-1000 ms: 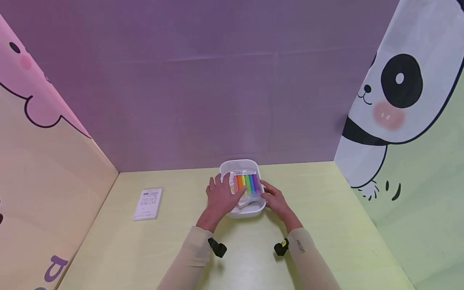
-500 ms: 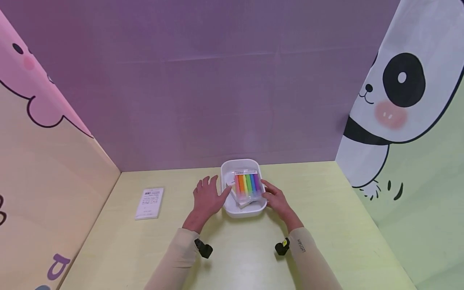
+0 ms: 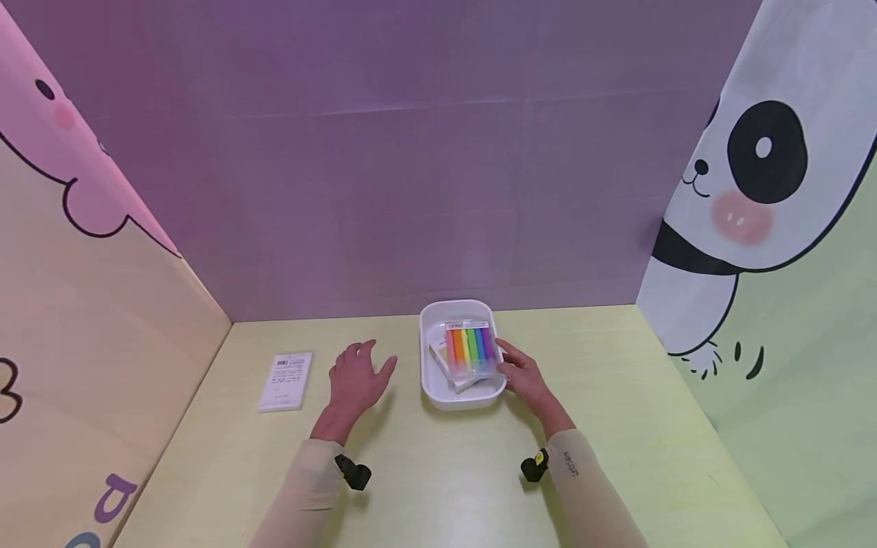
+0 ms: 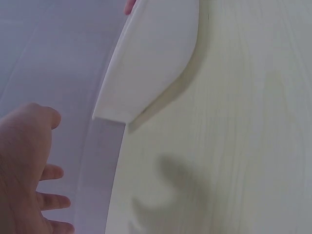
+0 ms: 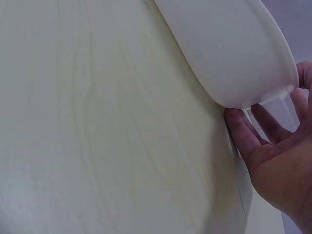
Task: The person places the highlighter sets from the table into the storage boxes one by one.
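Observation:
A white plastic tray stands on the table toward the back. In it lies a clear pack of rainbow-coloured sticks, on top of a flat pale item that it partly covers. My right hand holds the tray's right side, thumb at the rim and fingers curled against the outer wall. Apart from the tray, my left hand hovers over the table with its fingers spread, holding nothing. To its left lies a thin white pad with printed text and a barcode.
The pale wooden table meets a purple back wall just behind the tray. A side panel with a panda print rises on the right, and a pink-printed one on the left.
My left hand has come off the pack in the tray and moved left toward the white pad. The right hand stays on the tray's right side.

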Available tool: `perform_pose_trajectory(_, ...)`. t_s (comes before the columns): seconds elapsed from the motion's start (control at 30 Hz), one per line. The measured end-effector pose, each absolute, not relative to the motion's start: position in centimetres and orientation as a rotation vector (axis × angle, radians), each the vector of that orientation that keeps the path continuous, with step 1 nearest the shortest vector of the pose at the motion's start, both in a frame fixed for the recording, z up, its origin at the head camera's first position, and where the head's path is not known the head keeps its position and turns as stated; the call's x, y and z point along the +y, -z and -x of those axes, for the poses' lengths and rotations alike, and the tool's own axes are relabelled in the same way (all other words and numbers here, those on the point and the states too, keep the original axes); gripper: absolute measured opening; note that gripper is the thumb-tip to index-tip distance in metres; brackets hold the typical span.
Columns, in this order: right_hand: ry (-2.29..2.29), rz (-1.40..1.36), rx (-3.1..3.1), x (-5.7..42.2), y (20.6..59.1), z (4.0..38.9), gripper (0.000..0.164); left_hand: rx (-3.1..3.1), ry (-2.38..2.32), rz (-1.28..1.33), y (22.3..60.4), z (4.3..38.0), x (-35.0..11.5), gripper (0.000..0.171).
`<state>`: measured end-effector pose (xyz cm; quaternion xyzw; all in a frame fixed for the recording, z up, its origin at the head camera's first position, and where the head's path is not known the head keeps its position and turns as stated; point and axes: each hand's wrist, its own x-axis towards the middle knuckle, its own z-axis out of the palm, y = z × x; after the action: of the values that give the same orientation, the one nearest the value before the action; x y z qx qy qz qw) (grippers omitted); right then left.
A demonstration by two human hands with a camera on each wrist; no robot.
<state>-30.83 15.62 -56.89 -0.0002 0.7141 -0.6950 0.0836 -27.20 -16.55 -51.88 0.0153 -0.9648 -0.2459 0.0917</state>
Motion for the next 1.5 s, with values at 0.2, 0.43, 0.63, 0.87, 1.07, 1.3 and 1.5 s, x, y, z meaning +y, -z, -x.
perform_pose_trajectory(0.2, 2.051, -0.015, 2.169, 15.6, 56.9, 30.7, 0.056, -2.892, 0.734, -0.085, 52.7, 26.9, -18.9, 0.067)
perform_pose_trajectory(0.43, 2.060, -0.007, 2.164, 15.7, 56.7, 30.6, 0.056, -2.918, 0.715, -0.109, 54.0, 26.7, -21.2, 0.068)
perform_pose_trajectory(0.63, 2.050, 0.006, 2.158, 15.8, 56.1, 30.3, 0.054, -2.930, 0.700, -0.120, 54.6, 26.5, -22.4, 0.068)
perform_pose_trajectory(0.87, 2.037, -0.025, 2.187, 15.6, 56.8, 30.6, 0.054, -2.948, 0.707, -0.152, 55.3, 26.3, -23.8, 0.066)
perform_pose_trajectory(1.07, 2.049, -0.023, 2.180, 15.5, 56.7, 30.6, 0.055, -2.965, 0.690, -0.194, 55.3, 26.3, -25.2, 0.067)
perform_pose_trajectory(1.3, 2.046, -0.026, 2.193, 15.5, 56.6, 30.7, 0.055, -2.932, 0.728, -0.247, 55.8, 25.7, -26.5, 0.068)
perform_pose_trajectory(1.5, 2.029, -0.041, 2.189, 15.5, 56.6, 30.7, 0.055, -2.915, 0.666, -0.272, 56.3, 25.5, -27.7, 0.071)
